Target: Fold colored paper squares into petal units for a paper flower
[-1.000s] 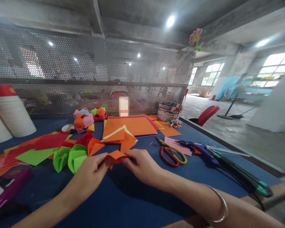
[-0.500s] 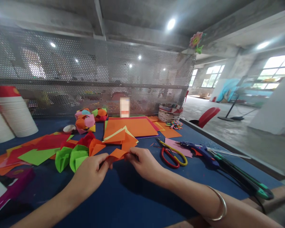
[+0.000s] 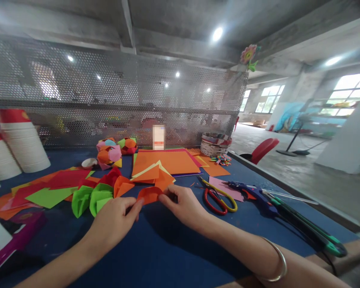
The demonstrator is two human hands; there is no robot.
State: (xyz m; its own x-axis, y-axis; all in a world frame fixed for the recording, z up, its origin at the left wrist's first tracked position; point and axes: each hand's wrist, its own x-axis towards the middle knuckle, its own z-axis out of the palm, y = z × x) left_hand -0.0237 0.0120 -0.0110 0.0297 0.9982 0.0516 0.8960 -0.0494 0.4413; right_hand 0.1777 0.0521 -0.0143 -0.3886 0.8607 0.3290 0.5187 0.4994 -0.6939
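Between my two hands is a curved piece of orange paper (image 3: 150, 195), raised just above the blue table. My left hand (image 3: 117, 218) pinches its left end between thumb and fingers. At its right end, my right hand (image 3: 184, 204) pinches it the same way. Just left of the paper stand folded green paper shapes (image 3: 100, 199), with a folded orange piece (image 3: 122, 186) and folded red paper (image 3: 111, 176) behind them. Beyond my fingers, loose orange and yellow sheets (image 3: 153, 173) lean over a stack of orange paper (image 3: 168, 158).
Scissors (image 3: 217, 196), a glue gun (image 3: 255, 194) and a green-black tool (image 3: 309, 226) lie right. Flat coloured sheets (image 3: 52, 194), stacked paper cups (image 3: 25, 144) and a purple object (image 3: 18, 244) are left. Behind are paper balls (image 3: 108, 154), a woven basket (image 3: 216, 145) and a perforated screen (image 3: 168, 96).
The orange paper has gone from a creased, bent shape to a smoother, rounded curve between my fingers. My hands stay in nearly the same place; the view shifts slightly.
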